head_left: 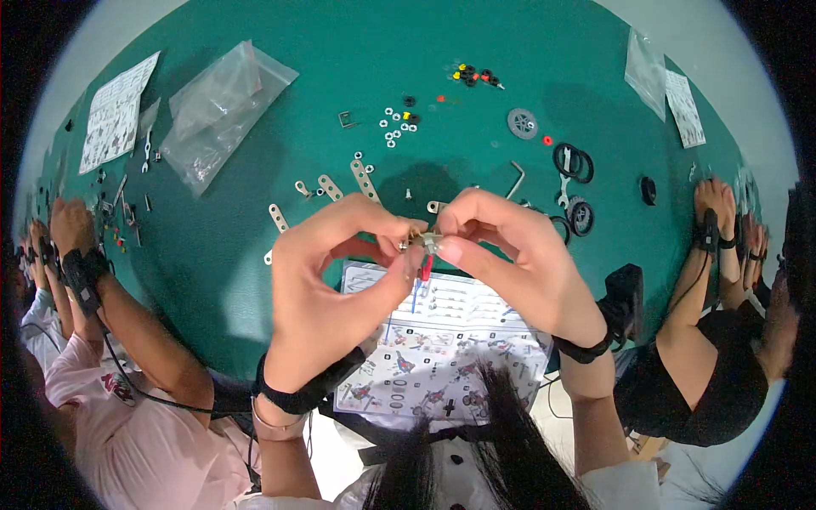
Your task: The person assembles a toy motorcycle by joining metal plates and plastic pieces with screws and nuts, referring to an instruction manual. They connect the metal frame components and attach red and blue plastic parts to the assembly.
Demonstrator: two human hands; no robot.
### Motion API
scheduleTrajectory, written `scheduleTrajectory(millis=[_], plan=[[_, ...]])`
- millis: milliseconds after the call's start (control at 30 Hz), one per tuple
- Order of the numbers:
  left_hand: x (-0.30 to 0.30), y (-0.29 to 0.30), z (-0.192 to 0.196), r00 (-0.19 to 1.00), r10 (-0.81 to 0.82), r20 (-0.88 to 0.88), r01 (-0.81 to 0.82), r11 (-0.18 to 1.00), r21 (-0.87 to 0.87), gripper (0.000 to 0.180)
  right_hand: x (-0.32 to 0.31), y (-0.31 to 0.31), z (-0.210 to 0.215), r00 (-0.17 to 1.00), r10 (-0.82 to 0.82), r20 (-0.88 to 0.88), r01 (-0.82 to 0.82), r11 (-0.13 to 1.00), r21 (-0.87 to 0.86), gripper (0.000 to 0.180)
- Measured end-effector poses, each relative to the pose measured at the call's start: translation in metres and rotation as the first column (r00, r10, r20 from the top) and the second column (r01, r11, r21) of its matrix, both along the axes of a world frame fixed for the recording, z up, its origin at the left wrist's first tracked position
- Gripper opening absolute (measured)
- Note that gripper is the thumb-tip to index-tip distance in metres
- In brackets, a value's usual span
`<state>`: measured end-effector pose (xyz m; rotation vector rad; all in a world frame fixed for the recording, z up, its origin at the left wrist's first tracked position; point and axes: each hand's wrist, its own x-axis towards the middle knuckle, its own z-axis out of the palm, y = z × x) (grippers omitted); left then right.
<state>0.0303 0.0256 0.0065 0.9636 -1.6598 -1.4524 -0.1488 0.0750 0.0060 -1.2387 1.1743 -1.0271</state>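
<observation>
Both hands meet at the middle of the view, above a printed instruction sheet [399, 365]. Between the fingertips is a small metal piece [427, 241], with something red and blue just below it. My left hand [327, 272] pinches its left side with thumb and forefinger. From the other side, my right hand [514, 259] pinches the same piece. Fingers cover much of it, so its full shape is hidden. Just beyond the hands lie perforated metal strips [364, 180] and a small screw [408, 195].
Several nuts [396, 117], a grey toothed wheel [523, 124], a hex key [517, 180], black rubber rings [581, 163] and a small wrench [563, 192] lie on the green table [340, 51]. A clear plastic bag [225, 115] is at far left. Other people's arms [144, 340] flank me.
</observation>
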Motion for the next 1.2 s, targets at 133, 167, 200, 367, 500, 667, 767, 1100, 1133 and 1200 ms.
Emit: scheduleTrajectory(millis=[133,167,200,367,500,667,767,1100,1133,1200], plan=[[0.0,-0.001,0.006,0.999,0.01,0.038,-0.012,0.997,0.074,0.01,0.003,-0.001,-0.003,0.991,-0.036,-0.131,0.017,0.99,-0.142,0.011],[0.0,-0.002,0.009,0.999,-0.008,0.047,0.001,0.99,0.144,0.008,0.004,-0.001,-0.003,0.991,-0.036,-0.127,0.018,0.989,-0.145,0.011],[-0.001,-0.003,0.011,0.998,-0.028,0.052,0.017,0.977,0.213,0.007,0.004,0.0,-0.001,0.986,-0.054,-0.161,0.023,0.982,-0.186,0.012],[0.001,-0.013,0.023,0.995,-0.089,0.043,0.074,0.961,0.268,0.008,0.003,-0.001,0.008,0.959,-0.094,-0.269,-0.001,0.943,-0.334,0.013],[0.0,-0.028,0.018,0.98,-0.199,-0.023,0.197,0.933,0.303,0.007,0.002,-0.005,0.002,0.898,-0.219,-0.382,-0.024,0.843,-0.538,0.019],[-0.006,-0.044,0.014,0.946,-0.318,-0.066,0.317,0.858,0.404,0.011,-0.005,-0.01,-0.001,0.79,-0.326,-0.52,-0.165,0.703,-0.692,0.023],[-0.009,-0.051,0.005,0.937,-0.336,-0.098,0.343,0.827,0.445,0.012,-0.007,-0.012,-0.006,0.731,-0.4,-0.553,-0.203,0.647,-0.735,0.025],[-0.011,-0.026,0.007,0.996,-0.087,0.005,0.087,0.994,-0.07,0.01,-0.001,-0.015,-0.013,0.944,-0.232,-0.234,0.11,0.891,-0.44,0.012],[-0.011,-0.024,0.006,0.996,-0.088,0.005,0.088,0.994,-0.067,0.01,-0.001,-0.013,-0.014,0.972,-0.194,-0.133,0.134,0.92,-0.368,0.011],[-0.012,-0.022,0.003,0.999,-0.044,0.027,0.049,0.975,-0.216,0.01,-0.001,-0.01,-0.012,0.987,-0.161,-0.018,0.152,0.957,-0.246,0.011]])
